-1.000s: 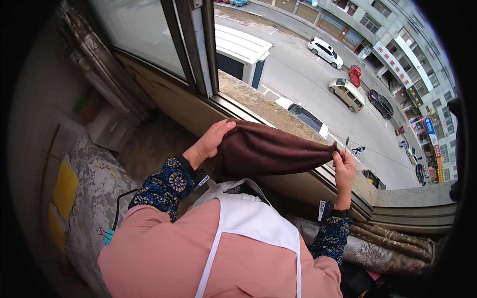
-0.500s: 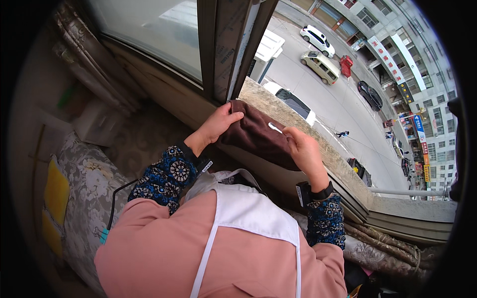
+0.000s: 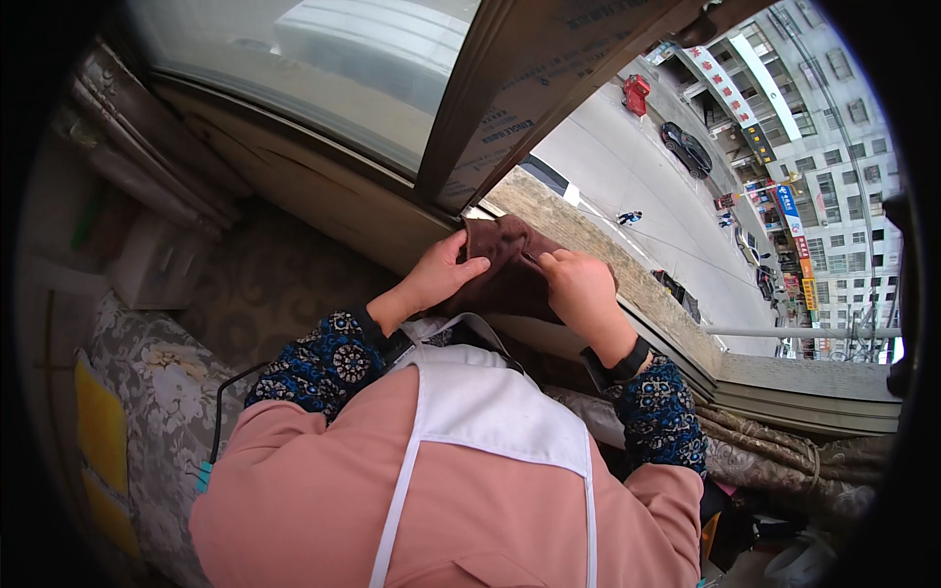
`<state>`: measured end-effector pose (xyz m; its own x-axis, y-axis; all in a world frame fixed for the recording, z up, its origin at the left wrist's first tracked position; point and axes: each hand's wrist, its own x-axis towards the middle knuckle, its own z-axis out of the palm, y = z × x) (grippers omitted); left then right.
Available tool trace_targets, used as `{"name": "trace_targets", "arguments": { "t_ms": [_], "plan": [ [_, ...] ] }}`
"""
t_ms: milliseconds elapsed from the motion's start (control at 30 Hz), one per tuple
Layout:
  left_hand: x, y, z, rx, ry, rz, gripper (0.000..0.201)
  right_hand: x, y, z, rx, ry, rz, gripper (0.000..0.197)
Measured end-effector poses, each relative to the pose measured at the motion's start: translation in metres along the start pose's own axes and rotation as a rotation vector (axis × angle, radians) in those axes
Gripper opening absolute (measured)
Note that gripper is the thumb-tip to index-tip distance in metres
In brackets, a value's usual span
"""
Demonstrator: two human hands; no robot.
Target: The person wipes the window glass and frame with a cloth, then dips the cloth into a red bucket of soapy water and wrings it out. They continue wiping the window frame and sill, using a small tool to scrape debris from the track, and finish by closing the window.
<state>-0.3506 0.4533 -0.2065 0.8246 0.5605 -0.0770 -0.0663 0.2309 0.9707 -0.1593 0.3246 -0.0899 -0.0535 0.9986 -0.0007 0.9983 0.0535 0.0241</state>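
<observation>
A dark brown cloth [image 3: 505, 279] hangs between my hands at the inner edge of the open window. My left hand [image 3: 439, 272] grips its left end, thumb on top, close to the foot of the window frame [image 3: 466, 162]. Bent over the cloth's right part, my right hand [image 3: 583, 294] pinches the fabric with thumb and forefinger. The cloth's far right end is partly hidden behind that hand. Just beyond the cloth lies the rough stone outer sill [image 3: 549, 216].
A closed glass pane [image 3: 314, 69] fills the upper left. Outside, far below, are a street with a black car [image 3: 686, 149] and a red vehicle [image 3: 636, 95]. A patterned bed cover [image 3: 162, 412] lies at left, tied curtains [image 3: 784, 461] at lower right.
My right hand has moved left along the cloth, bunching it closer to my left hand. The white mark on the cloth is no longer visible. The view has swung to the left.
</observation>
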Motion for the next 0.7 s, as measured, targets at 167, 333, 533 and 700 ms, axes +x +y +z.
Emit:
{"name": "trace_targets", "arguments": {
  "t_ms": [167, 333, 533, 700],
  "plan": [
    [0.0, -0.007, 0.0, 0.101, 0.046, 0.098, 0.046, 0.018, -0.017, 0.007, -0.116, 0.068, -0.111, 0.01],
    [-0.011, -0.006, -0.007, 0.202, 0.232, 0.216, 0.05, 0.059, -0.03, 0.037, -0.044, 0.237, -0.243, 0.01],
    [-0.028, 0.008, -0.009, 0.418, 0.063, 0.027, 0.043, 0.056, -0.021, 0.029, 0.043, 0.072, -0.155, 0.018],
    [-0.025, 0.011, 0.016, 0.502, -0.364, 0.098, 0.043, 0.031, -0.011, -0.001, 0.094, -0.123, 0.031, 0.015]
  ]
}}
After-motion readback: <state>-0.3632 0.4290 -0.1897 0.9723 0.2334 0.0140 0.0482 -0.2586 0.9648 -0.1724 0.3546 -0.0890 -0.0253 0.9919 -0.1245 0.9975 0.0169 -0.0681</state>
